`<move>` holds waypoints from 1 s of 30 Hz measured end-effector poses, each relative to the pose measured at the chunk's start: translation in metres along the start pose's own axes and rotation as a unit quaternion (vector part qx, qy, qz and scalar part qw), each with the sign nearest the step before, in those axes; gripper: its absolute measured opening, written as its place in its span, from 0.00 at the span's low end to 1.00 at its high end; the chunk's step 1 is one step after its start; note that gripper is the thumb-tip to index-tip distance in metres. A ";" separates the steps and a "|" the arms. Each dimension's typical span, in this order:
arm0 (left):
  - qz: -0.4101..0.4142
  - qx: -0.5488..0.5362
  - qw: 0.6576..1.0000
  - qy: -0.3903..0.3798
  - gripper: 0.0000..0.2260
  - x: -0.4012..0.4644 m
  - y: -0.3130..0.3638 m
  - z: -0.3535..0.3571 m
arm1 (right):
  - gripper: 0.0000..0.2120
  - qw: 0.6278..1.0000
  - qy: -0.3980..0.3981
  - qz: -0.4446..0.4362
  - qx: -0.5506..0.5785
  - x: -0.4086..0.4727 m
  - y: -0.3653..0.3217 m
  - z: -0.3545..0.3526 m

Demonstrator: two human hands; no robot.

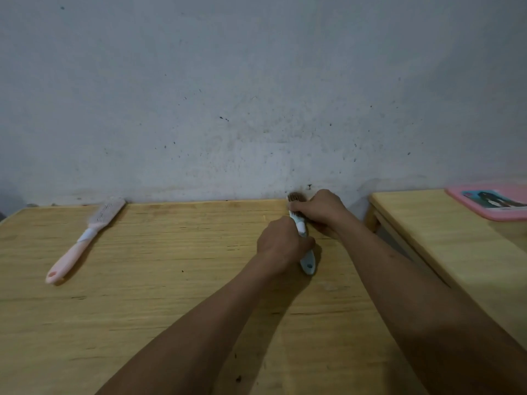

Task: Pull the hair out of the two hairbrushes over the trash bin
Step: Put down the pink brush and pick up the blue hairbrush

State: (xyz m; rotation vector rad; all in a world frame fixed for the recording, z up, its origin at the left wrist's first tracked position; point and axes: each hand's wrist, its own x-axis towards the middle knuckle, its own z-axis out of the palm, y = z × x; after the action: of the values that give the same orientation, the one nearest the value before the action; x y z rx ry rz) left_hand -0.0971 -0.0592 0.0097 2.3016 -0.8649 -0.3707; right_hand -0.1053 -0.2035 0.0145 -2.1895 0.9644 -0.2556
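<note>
Your left hand [281,242] grips the handle of the blue hairbrush [305,246], whose long axis runs from you toward the table's [171,280] far edge. Your right hand [319,209] curls over its bristle head there, fingers on the hair. The pink hairbrush [85,238] lies well apart near the far left corner; no trash bin shows.

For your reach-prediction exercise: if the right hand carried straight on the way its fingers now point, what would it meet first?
The right hand points leftward over the blue hairbrush head, which it already grips. Beyond that, only bare wooden table shows; the pink hairbrush lies far left, probably off that line, though depth is unclear.
</note>
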 end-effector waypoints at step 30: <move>-0.118 -0.336 0.933 0.043 0.12 -0.104 -0.080 -0.079 | 0.28 0.966 -0.230 -0.031 0.117 -0.103 -0.107 0.036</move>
State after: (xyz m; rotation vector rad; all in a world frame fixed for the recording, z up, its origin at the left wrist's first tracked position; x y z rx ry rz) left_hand -0.0992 0.0939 0.0200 1.7546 -0.3320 -0.5635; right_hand -0.1021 -0.0621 0.0723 -1.9394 0.5751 0.1064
